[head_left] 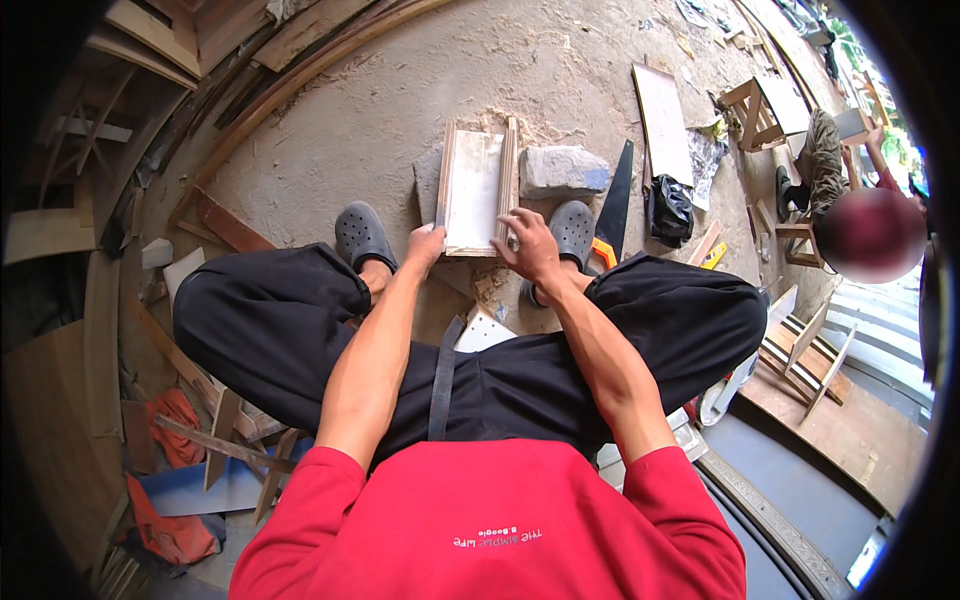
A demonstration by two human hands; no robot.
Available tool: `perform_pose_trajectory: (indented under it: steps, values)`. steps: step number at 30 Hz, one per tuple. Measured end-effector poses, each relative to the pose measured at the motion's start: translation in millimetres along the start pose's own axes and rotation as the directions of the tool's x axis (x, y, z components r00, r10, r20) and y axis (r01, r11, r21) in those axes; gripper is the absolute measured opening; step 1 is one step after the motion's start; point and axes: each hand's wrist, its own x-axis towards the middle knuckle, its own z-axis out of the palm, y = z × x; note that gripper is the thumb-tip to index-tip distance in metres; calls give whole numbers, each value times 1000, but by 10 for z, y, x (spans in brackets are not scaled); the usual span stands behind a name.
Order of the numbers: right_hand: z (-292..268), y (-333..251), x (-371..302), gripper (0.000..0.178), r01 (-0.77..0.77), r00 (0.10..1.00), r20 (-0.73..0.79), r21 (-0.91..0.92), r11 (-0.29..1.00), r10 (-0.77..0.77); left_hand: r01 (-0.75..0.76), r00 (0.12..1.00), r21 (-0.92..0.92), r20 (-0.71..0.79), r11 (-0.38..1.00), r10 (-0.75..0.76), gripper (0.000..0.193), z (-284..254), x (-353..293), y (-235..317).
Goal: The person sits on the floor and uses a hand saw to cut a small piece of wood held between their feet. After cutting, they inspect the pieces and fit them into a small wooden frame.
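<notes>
Between my feet lies a shallow wooden trough [473, 190], a pale board with raised strips along both long sides. My left hand [426, 246] is closed around its near left corner. At its near right side, my right hand [528, 245] has its fingers bent and apart, the tips by the layered strip [509, 180]. Whether those fingertips press on the wood is hard to tell. The trough's far end lies between two grey blocks, the right block [565, 172] showing more fully.
A handsaw [615, 205] with an orange handle leans beside my right foot. Beyond it are a black plastic bag [669, 211] and a long board [660, 125]. Wood scraps and an orange cloth [175, 430] lie at left. Another person [868, 235] sits at far right near small wooden frames.
</notes>
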Motion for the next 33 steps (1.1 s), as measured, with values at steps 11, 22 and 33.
perform_pose_trajectory:
  steps: [11,22,33]
  values:
    - [203,-95,-44,19,294,953,151,-249,923,-263,-68,990,259,-105,964,98,44,-7,-8,-10]
    - [268,-56,-68,11,262,964,102,-224,939,-245,-29,993,282,-101,959,60,48,-5,24,-36]
    - [252,-116,-66,9,273,962,101,-240,932,-255,-8,995,262,-97,965,34,50,-4,32,-51]
